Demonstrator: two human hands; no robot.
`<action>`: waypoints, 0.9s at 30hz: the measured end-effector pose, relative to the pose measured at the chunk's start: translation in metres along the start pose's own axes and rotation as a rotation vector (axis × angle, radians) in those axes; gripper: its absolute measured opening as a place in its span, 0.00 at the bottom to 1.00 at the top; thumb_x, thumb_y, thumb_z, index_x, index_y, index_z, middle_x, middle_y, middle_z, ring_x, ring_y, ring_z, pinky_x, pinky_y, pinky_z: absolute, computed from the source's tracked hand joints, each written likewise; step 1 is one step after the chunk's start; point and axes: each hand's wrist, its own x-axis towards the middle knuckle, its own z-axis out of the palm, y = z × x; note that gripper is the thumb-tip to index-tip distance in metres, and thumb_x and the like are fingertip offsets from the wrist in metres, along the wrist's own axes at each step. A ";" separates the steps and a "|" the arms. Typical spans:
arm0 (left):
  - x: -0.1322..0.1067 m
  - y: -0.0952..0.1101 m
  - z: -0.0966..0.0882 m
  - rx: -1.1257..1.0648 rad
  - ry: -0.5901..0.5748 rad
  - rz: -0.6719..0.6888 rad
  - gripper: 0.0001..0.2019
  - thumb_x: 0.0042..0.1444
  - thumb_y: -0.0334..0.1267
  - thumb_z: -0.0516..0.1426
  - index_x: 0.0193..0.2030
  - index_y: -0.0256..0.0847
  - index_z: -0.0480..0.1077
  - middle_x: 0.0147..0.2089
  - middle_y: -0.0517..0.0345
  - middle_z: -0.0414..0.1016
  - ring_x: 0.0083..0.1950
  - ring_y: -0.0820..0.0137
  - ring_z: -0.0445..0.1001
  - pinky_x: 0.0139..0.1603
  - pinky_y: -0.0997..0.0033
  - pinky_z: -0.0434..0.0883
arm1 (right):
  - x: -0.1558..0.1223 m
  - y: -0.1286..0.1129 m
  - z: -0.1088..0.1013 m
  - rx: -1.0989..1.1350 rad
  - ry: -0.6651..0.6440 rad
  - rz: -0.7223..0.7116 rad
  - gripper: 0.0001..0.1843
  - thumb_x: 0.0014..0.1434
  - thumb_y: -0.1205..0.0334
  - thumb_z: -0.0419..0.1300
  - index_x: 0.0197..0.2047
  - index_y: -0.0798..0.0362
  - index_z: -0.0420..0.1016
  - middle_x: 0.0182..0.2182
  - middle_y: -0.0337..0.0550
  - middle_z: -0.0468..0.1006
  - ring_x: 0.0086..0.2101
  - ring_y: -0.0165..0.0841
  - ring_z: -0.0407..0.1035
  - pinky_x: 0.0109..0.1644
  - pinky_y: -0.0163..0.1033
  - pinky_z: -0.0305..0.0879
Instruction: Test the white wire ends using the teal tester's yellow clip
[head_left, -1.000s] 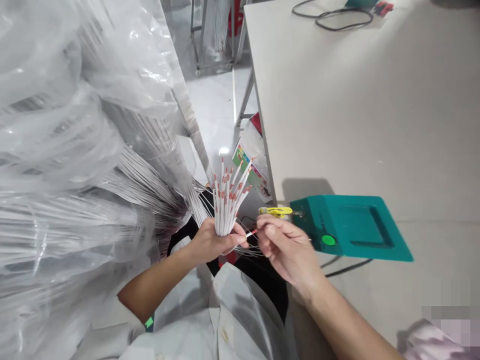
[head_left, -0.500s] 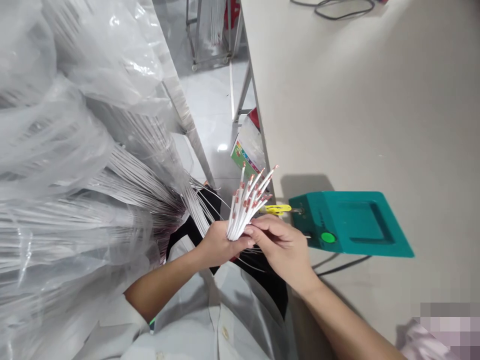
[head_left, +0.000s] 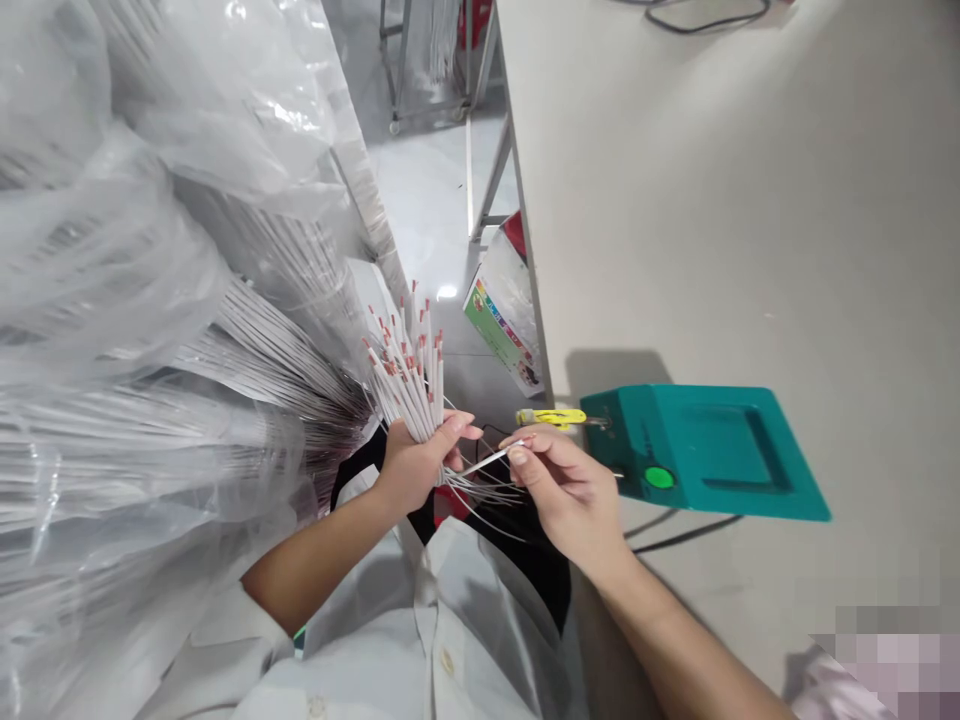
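My left hand (head_left: pixel 414 462) is closed round a bundle of thin white wires with reddish tips (head_left: pixel 409 378), fanned upward and tilted to the left. My right hand (head_left: pixel 570 485) pinches a single white wire (head_left: pixel 486 460) between thumb and forefinger, just right of the bundle and below it. Loose wire tails spread out between the two hands. Both hands hover over my lap, beside the table's left edge.
A teal box with a green button (head_left: pixel 701 452) sits on the grey table (head_left: pixel 735 200), a yellow-handled tool (head_left: pixel 551 417) at its left end. Plastic-wrapped bundles of white wires (head_left: pixel 150 330) fill the left. A colourful bag (head_left: pixel 499 320) lies on the floor.
The bundle in my left hand has swung from leaning right to leaning left. My right hand has drawn away from the bundle with one wire pinched.
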 end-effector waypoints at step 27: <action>-0.009 0.025 0.004 0.505 -0.200 0.137 0.08 0.51 0.37 0.57 0.27 0.38 0.75 0.26 0.60 0.73 0.31 0.71 0.70 0.35 0.74 0.66 | 0.014 -0.021 -0.028 -0.282 -0.038 -0.225 0.05 0.54 0.66 0.61 0.34 0.47 0.78 0.32 0.44 0.77 0.36 0.35 0.72 0.38 0.41 0.71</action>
